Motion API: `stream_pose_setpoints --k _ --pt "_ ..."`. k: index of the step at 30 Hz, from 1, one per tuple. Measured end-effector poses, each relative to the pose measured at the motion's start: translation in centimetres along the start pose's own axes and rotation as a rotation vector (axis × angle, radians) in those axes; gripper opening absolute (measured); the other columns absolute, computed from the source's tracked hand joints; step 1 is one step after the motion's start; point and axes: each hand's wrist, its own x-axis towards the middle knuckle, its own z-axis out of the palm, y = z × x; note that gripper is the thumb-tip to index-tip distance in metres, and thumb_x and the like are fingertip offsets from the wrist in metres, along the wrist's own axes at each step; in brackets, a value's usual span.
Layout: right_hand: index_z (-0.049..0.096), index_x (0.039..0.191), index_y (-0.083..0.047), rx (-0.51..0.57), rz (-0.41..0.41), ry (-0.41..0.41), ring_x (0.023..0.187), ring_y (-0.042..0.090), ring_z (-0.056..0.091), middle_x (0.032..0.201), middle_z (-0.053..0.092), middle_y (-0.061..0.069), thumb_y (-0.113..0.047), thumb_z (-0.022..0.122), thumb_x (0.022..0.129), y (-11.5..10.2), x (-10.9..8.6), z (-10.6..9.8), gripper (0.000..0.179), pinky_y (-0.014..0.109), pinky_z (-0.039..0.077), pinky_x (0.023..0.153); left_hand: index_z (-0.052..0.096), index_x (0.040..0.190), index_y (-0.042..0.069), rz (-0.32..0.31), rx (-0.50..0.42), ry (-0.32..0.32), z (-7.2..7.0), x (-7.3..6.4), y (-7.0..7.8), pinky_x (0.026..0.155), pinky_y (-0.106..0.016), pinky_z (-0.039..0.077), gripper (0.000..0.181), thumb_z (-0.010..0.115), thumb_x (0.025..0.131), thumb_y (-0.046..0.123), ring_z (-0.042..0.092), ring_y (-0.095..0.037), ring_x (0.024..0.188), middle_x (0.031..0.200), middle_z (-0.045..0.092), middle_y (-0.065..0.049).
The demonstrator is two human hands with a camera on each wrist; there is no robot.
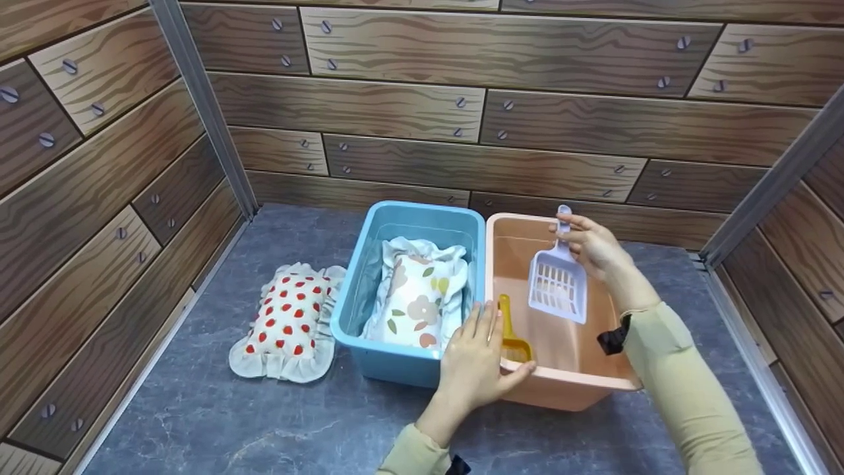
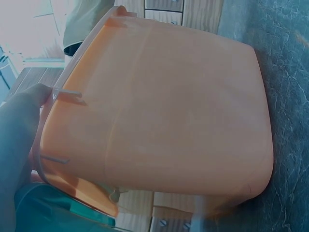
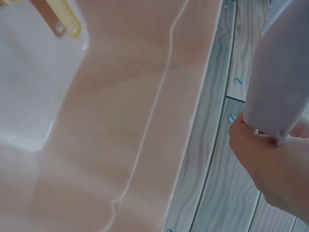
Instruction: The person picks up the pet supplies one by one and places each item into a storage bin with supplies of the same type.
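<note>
Left hand [image 1: 476,359] by head-view-only floral pillow [image 1: 417,300]

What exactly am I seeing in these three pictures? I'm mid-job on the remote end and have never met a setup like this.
There is no machine here: a person works with two bare hands. The wide picture comes from a camera on the head, looking forward and down. The other two come from wrist cameras: the left one mostly shows the outside of the peach bin, the right one its inside.

On the grey surface, a blue bin stands beside the peach one and holds a flower-print cushion. A strawberry-print cushion lies to its left.

The right hand holds a lilac scoop by its handle; a yellow scoop is inside the peach bin. The left hand rests at that bin's near rim.
</note>
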Motion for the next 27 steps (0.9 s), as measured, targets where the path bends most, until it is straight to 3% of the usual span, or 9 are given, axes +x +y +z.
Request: stream_pose_setpoints --k 2,8,15,23,27 --pt "0.057 0.111 -0.021 -0.009 0.005 0.006 0.079 0.006 0.065 0.091 0.071 -0.010 0.001 0.054 0.097 0.4 0.3 0.0 0.026 0.020 0.047 0.072 0.043 0.148 0.007 0.002 0.003 -0.004 0.0 0.0 0.0 0.106 -0.040 0.041 0.091 0.035 0.089 0.076 0.033 -0.026 0.143 0.155 0.037 -0.009" --pt "0.045 0.136 -0.004 -0.066 0.010 -0.001 0.078 0.004 0.065 0.091 0.070 -0.010 0.004 0.050 0.097 1.4 0.9 0.1 0.041 0.019 0.048 0.070 0.043 0.147 0.007 0.013 0.021 0.017 0.1 0.0 0.0 0.105 -0.040 0.042 0.091 0.032 0.090 0.077 0.035 -0.026 0.142 0.154 0.039 -0.010" --pt "0.048 0.123 -0.011 -0.058 0.047 -0.029 0.068 0.003 0.057 0.091 0.069 -0.010 0.003 0.052 0.096 2.3 1.3 0.1 0.031 0.017 0.042 0.065 0.045 0.147 0.007 0.018 0.032 0.029 0.1 0.0 0.0 0.105 -0.040 0.041 0.091 0.032 0.089 0.077 0.036 -0.026 0.142 0.153 0.040 -0.010" --pt "0.047 0.129 -0.012 -0.131 0.091 -0.031 0.079 0.005 0.060 0.094 0.067 -0.014 -0.002 0.052 0.097 3.4 1.9 -0.1 0.034 0.021 0.044 0.073 0.046 0.146 0.007 0.009 0.033 0.005 0.0 0.0 0.0 0.107 -0.038 0.040 0.091 0.032 0.090 0.077 0.033 -0.025 0.143 0.154 0.038 -0.008" --pt "0.042 0.138 -0.004 -0.138 0.096 -0.032 0.081 0.005 0.062 0.091 0.068 -0.013 0.000 0.051 0.096 3.8 2.0 -0.1 0.043 0.021 0.046 0.074 0.045 0.147 0.008 0.010 0.035 0.018 0.0 0.0 0.1 0.106 -0.038 0.040 0.090 0.032 0.090 0.077 0.033 -0.025 0.143 0.154 0.039 -0.008"
